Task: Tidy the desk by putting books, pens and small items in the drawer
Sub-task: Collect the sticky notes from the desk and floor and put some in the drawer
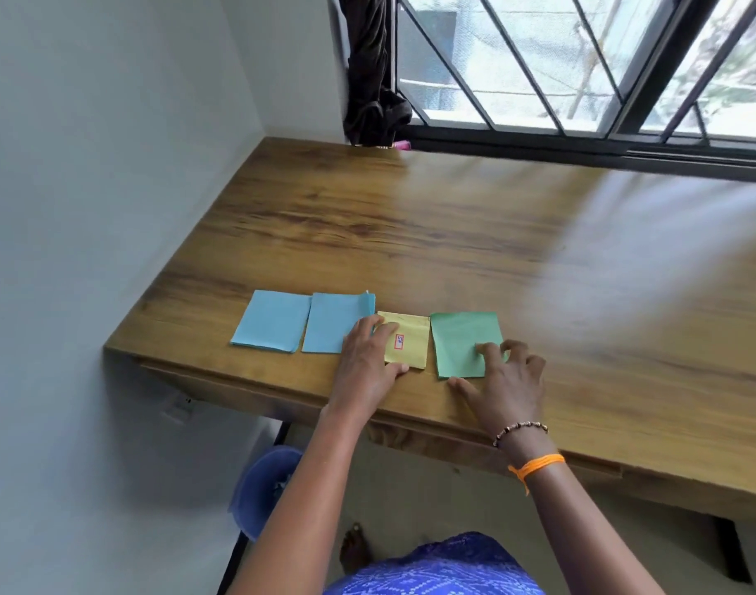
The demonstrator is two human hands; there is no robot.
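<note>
Both arms are stretched forward over the near edge of the desk (453, 234). The left hand (365, 362) is laid palm-down across the seam between the second blue pad (329, 322) and the yellow pad (406, 339), its fingers straight and spread, its thumb set at the yellow pad's near edge; nothing is gripped. The right hand (507, 380) is arched over the green pad's (460, 341) near right corner, with fingertips bent down onto the paper and the thumb stretched left along the desk just below the pad; whether the corner is pinched or only pressed cannot be told. A bead bracelet (520, 431) and an orange thread (537, 463) are worn on the right wrist. Four pads are lined in a row close to the front edge, at the left end of the desk: a blue pad (271, 319) farthest left, the second blue one just beside it, then yellow, then green. A small red-framed label is seen on the yellow pad. Bare wood is left behind the row and far to the right, up to the window (582, 66); a wall (88, 208) bounds the left edge. A dark cloth (374, 70) is hung at the far left corner. A blue stool (264, 487) is seen below the desk.
</note>
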